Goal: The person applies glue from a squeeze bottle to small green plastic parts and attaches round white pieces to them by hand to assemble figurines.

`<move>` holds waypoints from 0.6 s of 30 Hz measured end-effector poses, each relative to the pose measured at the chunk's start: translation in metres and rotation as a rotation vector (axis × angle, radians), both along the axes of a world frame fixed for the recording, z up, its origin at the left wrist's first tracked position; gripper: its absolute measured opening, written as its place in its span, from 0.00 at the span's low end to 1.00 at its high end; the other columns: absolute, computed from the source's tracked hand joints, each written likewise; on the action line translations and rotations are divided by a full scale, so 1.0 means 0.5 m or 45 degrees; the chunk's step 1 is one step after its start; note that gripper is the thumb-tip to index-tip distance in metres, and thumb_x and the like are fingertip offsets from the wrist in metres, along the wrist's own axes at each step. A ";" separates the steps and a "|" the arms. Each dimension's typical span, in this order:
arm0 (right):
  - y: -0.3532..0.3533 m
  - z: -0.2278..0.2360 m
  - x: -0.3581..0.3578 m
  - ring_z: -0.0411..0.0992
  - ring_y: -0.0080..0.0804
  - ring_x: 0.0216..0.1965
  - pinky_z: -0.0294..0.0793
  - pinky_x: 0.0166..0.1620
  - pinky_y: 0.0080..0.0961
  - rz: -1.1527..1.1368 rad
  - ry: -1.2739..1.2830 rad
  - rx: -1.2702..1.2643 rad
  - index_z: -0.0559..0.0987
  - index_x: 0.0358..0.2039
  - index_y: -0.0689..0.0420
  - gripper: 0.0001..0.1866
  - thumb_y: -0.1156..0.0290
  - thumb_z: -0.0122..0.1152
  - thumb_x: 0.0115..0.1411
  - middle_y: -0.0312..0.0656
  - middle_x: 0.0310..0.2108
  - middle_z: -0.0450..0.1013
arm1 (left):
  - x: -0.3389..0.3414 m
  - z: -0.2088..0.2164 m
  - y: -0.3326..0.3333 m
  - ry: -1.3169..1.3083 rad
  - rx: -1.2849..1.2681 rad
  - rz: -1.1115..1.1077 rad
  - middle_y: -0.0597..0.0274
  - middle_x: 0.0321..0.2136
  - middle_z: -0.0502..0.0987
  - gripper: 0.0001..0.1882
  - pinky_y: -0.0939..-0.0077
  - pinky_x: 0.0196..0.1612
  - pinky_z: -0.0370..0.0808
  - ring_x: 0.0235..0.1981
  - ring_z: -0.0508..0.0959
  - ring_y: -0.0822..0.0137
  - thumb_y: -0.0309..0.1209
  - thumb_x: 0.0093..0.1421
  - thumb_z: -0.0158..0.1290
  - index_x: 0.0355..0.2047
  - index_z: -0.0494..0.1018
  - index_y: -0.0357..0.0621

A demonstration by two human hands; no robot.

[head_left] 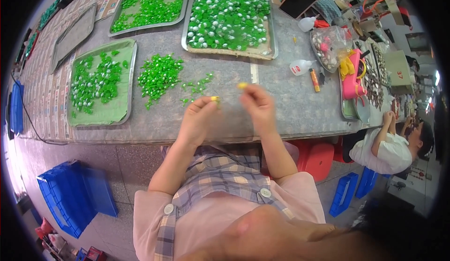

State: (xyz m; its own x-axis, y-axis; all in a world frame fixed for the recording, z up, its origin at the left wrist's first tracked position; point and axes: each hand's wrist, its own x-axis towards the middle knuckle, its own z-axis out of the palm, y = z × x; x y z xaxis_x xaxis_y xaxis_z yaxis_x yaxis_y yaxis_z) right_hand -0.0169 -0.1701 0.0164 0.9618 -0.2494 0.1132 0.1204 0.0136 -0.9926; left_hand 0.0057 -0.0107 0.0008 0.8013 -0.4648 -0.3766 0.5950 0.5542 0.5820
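Observation:
My left hand (200, 116) is over the near edge of the table, thumb and forefinger pinched on a small green piece (218, 102). Yellow covers wrap fingertips of both hands. A short gap to the right, my right hand (259, 108) is raised with its forefinger bent; motion blurs it, and I cannot tell if anything is in its fingers. Just beyond my left hand lie a few scattered green pieces (198, 85). Left of them is a heap of small shiny green pieces (159, 76), some with white parts.
A green-lined tray (101, 116) stands at left, with larger metal trays (276, 50) of green pieces behind. A white squeeze bottle (300, 67), orange tube (314, 80) and pink basket (349, 85) are at right. A blue crate (70, 205) stands on the floor; another person (386, 148) sits at right.

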 end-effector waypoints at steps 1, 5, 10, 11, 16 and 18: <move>-0.025 0.007 -0.001 0.59 0.13 0.20 0.57 0.23 0.07 -0.238 -0.034 0.023 0.71 0.28 0.60 0.05 0.78 0.50 0.48 0.30 0.19 0.63 | 0.002 0.001 0.006 -0.032 0.031 0.089 0.62 0.23 0.70 0.05 0.82 0.28 0.72 0.23 0.71 0.75 0.25 0.50 0.45 0.29 0.67 0.40; -0.167 0.005 0.044 0.62 0.20 0.25 0.61 0.30 0.14 -1.118 -0.446 -0.278 0.69 0.29 0.63 0.07 0.75 0.50 0.48 0.33 0.22 0.64 | 0.017 0.009 0.035 -0.071 -0.009 0.206 0.63 0.23 0.71 0.03 0.83 0.29 0.71 0.24 0.71 0.74 0.23 0.49 0.46 0.26 0.67 0.42; -0.307 -0.046 0.062 0.62 0.31 0.35 0.60 0.37 0.23 -0.818 0.092 -0.961 0.66 0.34 0.64 0.17 0.68 0.56 0.44 0.40 0.31 0.65 | 0.015 0.013 0.022 -0.092 -0.032 0.162 0.64 0.23 0.71 0.03 0.83 0.29 0.71 0.24 0.71 0.75 0.24 0.48 0.47 0.26 0.67 0.42; -0.320 -0.054 0.061 0.63 0.34 0.36 0.60 0.38 0.24 -0.605 0.339 -1.219 0.65 0.35 0.64 0.20 0.67 0.56 0.44 0.41 0.32 0.65 | 0.012 0.013 0.020 -0.101 -0.053 0.149 0.64 0.23 0.70 0.03 0.83 0.28 0.71 0.24 0.71 0.75 0.24 0.48 0.47 0.26 0.67 0.42; -0.165 0.004 0.040 0.64 0.26 0.34 0.62 0.37 0.19 -0.442 -0.023 -0.363 0.66 0.34 0.63 0.18 0.68 0.57 0.43 0.39 0.33 0.66 | 0.006 0.006 0.021 -0.073 -0.038 0.164 0.65 0.22 0.70 0.04 0.83 0.28 0.71 0.24 0.70 0.75 0.25 0.48 0.47 0.27 0.67 0.42; -0.099 0.035 0.013 0.64 0.23 0.33 0.62 0.35 0.17 -0.332 -0.172 0.034 0.67 0.34 0.62 0.17 0.69 0.57 0.43 0.38 0.31 0.66 | 0.005 0.009 0.020 -0.056 -0.028 0.168 0.65 0.22 0.70 0.04 0.84 0.27 0.72 0.23 0.71 0.76 0.26 0.49 0.47 0.28 0.67 0.42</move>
